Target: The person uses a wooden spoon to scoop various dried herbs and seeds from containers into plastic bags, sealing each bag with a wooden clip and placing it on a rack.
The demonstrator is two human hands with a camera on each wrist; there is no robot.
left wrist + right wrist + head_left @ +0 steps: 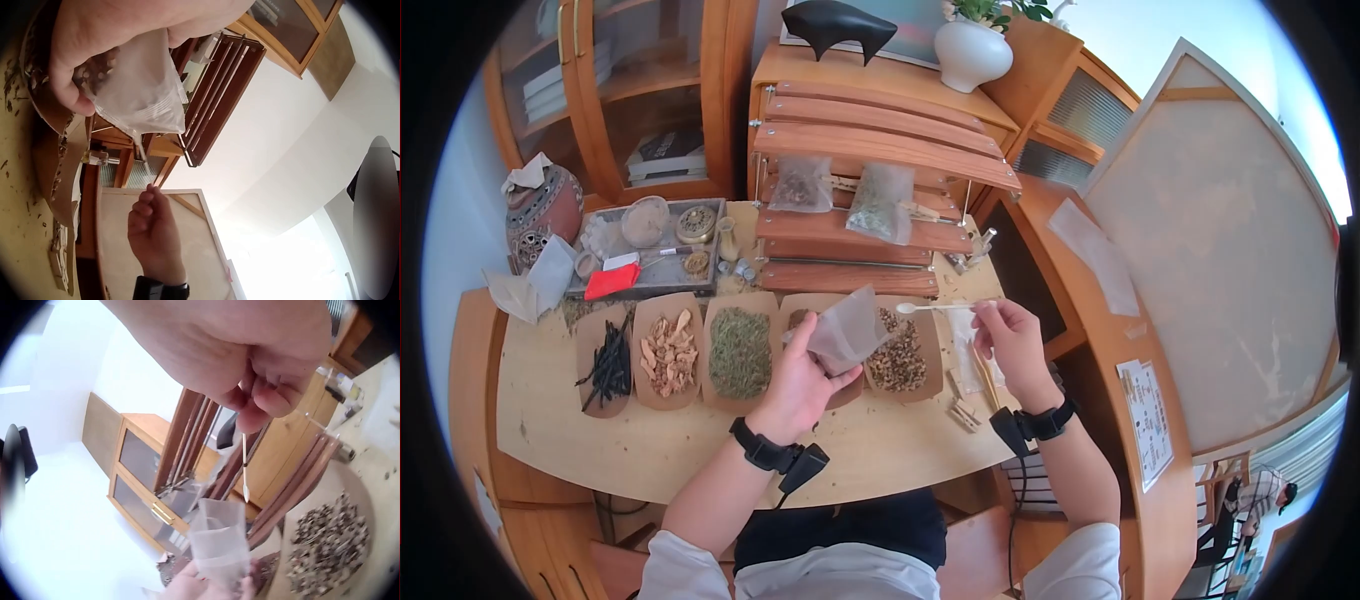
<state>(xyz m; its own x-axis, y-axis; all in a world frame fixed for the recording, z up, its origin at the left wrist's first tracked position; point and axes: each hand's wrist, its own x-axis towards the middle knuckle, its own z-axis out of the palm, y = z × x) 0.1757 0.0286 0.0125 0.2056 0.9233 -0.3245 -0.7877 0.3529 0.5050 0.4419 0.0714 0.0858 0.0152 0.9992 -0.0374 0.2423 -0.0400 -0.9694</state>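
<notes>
My left hand point(792, 388) grips a small translucent pouch point(850, 328) between thumb and fingers, above the paper trays. Brown bits point(97, 70) show through its lower part in the left wrist view. With curled fingertips my right hand point(1012, 345) pinches the handle of a thin white spoon point(908, 308), whose small bowl points left towards the pouch, a short way apart from it. Below the spoon stands a paper tray of chopped brown-and-pale herb pieces point(897, 362). Another paper tray point(842, 397) is mostly hidden behind the left hand and pouch.
Further left stand paper trays of green dried herb point(740, 345), pale chips point(668, 355) and black strips point(608, 365). Wooden clips point(963, 405) and tweezers point(986, 378) lie at right. Behind, a wooden rack point(880, 140) carries two filled pouches point(880, 203). A grey tray point(650, 285) holds small vessels.
</notes>
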